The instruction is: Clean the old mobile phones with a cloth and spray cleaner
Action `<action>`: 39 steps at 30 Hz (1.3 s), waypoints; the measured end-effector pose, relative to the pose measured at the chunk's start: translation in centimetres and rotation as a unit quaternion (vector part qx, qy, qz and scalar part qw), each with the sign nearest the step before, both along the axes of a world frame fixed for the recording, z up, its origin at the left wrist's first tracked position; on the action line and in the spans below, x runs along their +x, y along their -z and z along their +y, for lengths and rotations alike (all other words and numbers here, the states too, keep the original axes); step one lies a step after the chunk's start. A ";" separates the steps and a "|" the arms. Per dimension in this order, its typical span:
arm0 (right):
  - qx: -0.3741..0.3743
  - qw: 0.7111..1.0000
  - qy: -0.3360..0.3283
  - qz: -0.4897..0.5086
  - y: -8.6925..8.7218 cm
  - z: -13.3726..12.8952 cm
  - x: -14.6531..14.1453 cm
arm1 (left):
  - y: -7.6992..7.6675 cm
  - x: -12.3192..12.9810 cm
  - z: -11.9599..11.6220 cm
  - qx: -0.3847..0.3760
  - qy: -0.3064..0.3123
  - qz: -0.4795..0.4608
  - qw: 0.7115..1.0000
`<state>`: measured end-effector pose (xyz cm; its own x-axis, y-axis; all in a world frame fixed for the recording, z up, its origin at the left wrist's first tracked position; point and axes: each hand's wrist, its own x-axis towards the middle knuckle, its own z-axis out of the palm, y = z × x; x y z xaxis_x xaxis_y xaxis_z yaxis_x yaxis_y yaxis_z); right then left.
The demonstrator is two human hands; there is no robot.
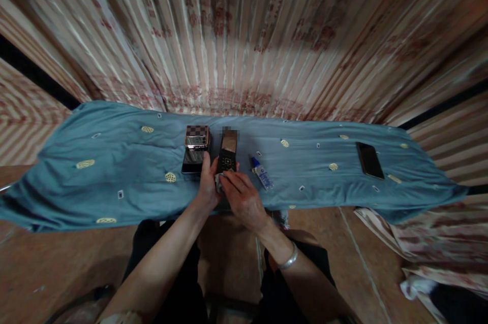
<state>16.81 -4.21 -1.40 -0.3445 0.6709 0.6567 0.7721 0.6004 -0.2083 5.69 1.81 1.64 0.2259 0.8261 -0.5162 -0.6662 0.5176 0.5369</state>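
Observation:
An unfolded black flip phone (pixel 227 160) with a keypad points away from me, above the cloth-covered table. My left hand (pixel 208 183) grips it by its lower left side, thumb raised. A small whitish wipe or tissue (pixel 218 183) is pinched in my right hand (pixel 244 201), whose fingers press over the lower keypad and hide it. Just left of the left hand lies a dark, shiny phone (pixel 191 161), with a brown checkered case-like item (pixel 197 132) at its far end. To the right of the hands lies a small blue-and-white tube or bottle (pixel 262 173) with a blue cap.
A black smartphone (pixel 369 160) lies toward the table's right end. The teal patterned cloth (pixel 125 161) is wrinkled and hangs over the near edge. Striped curtains (pixel 236 34) close off the far side. My knees are below the near edge, and fabric (pixel 419 283) lies at lower right.

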 end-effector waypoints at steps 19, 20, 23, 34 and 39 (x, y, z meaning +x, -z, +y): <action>-0.047 0.992 0.119 -0.005 0.2 2.3 1.2 | 2.1 2.3 -1.3 0.081 -0.014 0.008 0.997; -0.045 0.992 0.118 -0.011 0.1 2.3 1.2 | 2.1 2.3 -1.2 0.080 -0.014 0.010 0.997; -0.053 0.995 0.088 -0.017 0.1 1.9 0.8 | 2.0 2.0 -0.9 0.076 -0.030 0.021 0.996; -0.060 0.997 -0.015 0.036 0.4 0.3 -0.1 | 0.4 0.7 -0.2 0.088 -0.045 0.045 0.994; -0.048 0.997 -0.005 0.061 0.4 0.1 -0.4 | 1.1 0.5 0.0 0.087 -0.037 0.054 0.994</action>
<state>16.44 -4.11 -1.77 -0.2734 0.7295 0.6270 0.7316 0.5809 -0.3568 6.21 1.82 0.57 0.1120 0.9175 -0.3816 -0.6334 0.3618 0.6841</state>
